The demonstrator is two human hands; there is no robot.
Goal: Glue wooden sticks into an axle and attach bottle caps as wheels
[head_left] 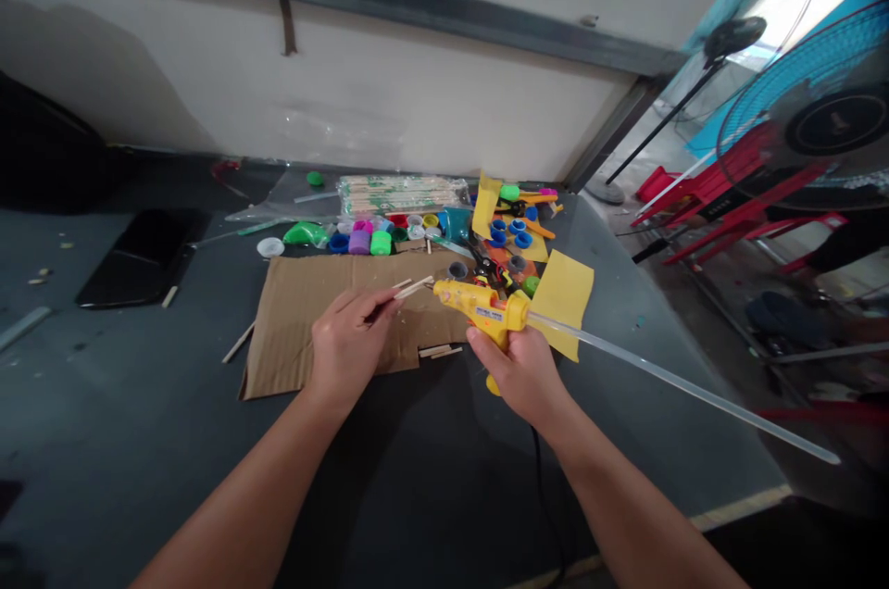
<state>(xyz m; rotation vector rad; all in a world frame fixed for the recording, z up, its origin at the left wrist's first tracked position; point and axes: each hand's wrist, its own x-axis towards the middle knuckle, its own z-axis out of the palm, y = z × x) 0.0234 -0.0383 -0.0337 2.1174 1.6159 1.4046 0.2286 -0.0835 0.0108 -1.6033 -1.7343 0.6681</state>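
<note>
My left hand (353, 336) pinches thin wooden sticks (415, 287) between thumb and fingertips, above a sheet of brown cardboard (292, 302). In my right hand (524, 371) is a yellow hot glue gun (479, 304), its nozzle pointing left at the ends of the sticks. A long translucent glue stick (681, 381) runs out of the gun's back toward the lower right. The nozzle tip is close to the sticks; whether they touch I cannot tell. Short pieces of wooden stick (440, 351) lie at the cardboard's near edge.
Coloured bottle caps (359, 243) and a plastic-wrapped bundle of sticks (403, 194) lie behind the cardboard. Pliers (490, 267) and yellow paper (566, 297) are near the gun. A black phone (143, 257) lies left. The gun's cord (545, 496) hangs below. A fan (833, 121) stands right.
</note>
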